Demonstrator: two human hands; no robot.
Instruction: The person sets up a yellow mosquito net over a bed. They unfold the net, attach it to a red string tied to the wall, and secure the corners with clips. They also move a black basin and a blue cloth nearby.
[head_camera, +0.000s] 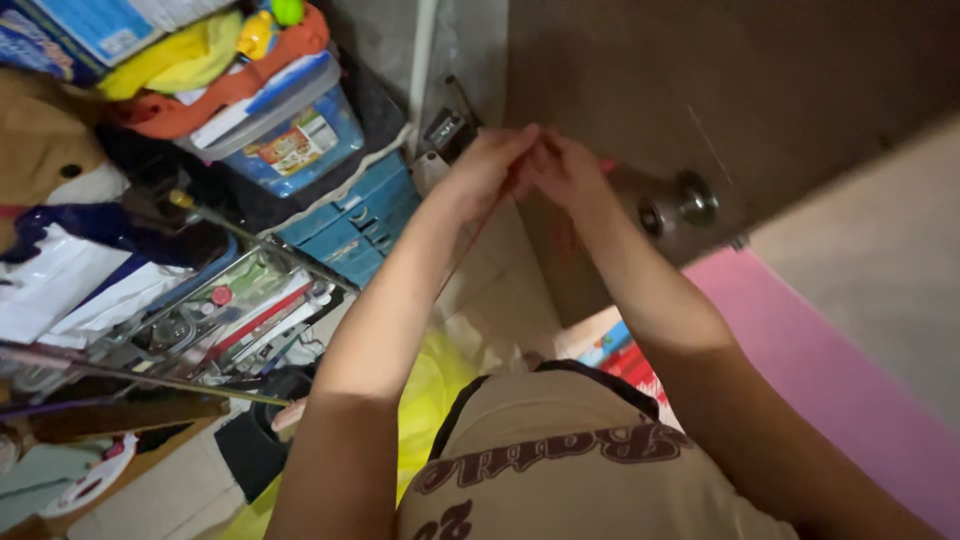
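Observation:
My left hand (487, 165) and my right hand (566, 168) meet in front of a dark brown wooden door (720, 90), fingertips pinched together. A thin red string (470, 240) runs down from my left hand's fingers, and a bit of red shows past my right hand by the door. Both hands grip that string. A round metal door knob (690, 200) sits just right of my right hand. My forearms reach up from my beige shirt (560, 460).
Left of the door stand blue plastic drawers (355, 225), a clear lidded storage box (290, 135) under orange and yellow cloth, and a cluttered rack (215, 315) of small items. A yellow bag (430, 390) lies below my arms. A pink mat (830, 370) covers the floor at right.

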